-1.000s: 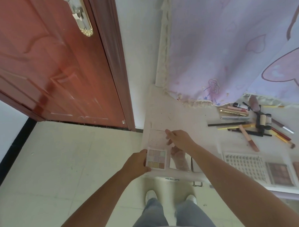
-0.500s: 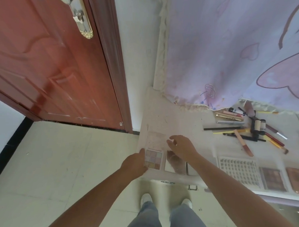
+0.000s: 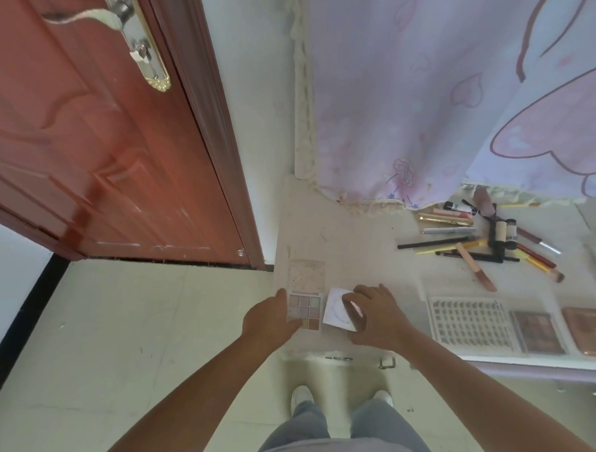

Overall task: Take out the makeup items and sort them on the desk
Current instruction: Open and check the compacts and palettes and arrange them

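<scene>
Right hand (image 3: 374, 316) has shifted onto a white compact (image 3: 336, 309), fingers curled over its right edge. Left hand (image 3: 270, 321) grips the open palette (image 3: 305, 309), thumb at its left edge.

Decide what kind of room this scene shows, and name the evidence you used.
Probably a bedroom or similar room at home: a red wooden door, a pastel patterned curtain hanging over a desk, and eyeshadow palettes and makeup pencils spread out on it.
</scene>
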`<state>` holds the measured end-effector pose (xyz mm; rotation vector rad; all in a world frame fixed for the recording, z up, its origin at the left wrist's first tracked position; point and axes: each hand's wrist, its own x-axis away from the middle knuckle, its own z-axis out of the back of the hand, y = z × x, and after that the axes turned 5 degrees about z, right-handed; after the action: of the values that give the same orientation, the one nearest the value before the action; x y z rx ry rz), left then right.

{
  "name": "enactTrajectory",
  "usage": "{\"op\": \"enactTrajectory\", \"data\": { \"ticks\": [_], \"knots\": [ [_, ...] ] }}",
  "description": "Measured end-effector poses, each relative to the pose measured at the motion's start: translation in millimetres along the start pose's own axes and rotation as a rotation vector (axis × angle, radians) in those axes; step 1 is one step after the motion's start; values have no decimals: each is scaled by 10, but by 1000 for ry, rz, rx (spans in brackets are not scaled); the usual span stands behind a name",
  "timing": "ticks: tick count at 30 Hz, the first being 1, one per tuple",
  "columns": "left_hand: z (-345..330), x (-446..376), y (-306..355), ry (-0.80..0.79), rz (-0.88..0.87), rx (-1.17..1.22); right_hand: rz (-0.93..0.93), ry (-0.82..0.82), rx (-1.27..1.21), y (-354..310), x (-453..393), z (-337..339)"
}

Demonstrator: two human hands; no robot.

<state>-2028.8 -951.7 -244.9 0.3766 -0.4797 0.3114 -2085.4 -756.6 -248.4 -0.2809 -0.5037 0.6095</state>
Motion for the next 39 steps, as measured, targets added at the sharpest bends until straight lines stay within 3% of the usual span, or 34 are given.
{"op": "enactTrajectory", "data": {
  "ticks": [4,7,14,20,24,29,33,39],
  "knots": [
    [253,-3,153,-104,-114,425,-24,107,-437,-69,116,375],
    [652,-25,370,-232,-215,684,31,187,-599,-140,164,839],
    [1800,53,875,-212,-612,895,231,393,-691,-402,224,2040],
    [2381,213,1162,-75,-771,999,384,529,-747,-576,400,2640],
    [2618,306,1310,39,-800,1156,447,607,-909,-607,468,2896],
    [2834,428,1421,140,-831,1192,371,815,-1053,-820,419,3137],
    [2904,532,1487,65,-785,1152,277,992,-1087,-877,322,3212],
    [3101,605,1504,-41,-638,1228,302,950,-899,-966,378,3431]
  ]
}}
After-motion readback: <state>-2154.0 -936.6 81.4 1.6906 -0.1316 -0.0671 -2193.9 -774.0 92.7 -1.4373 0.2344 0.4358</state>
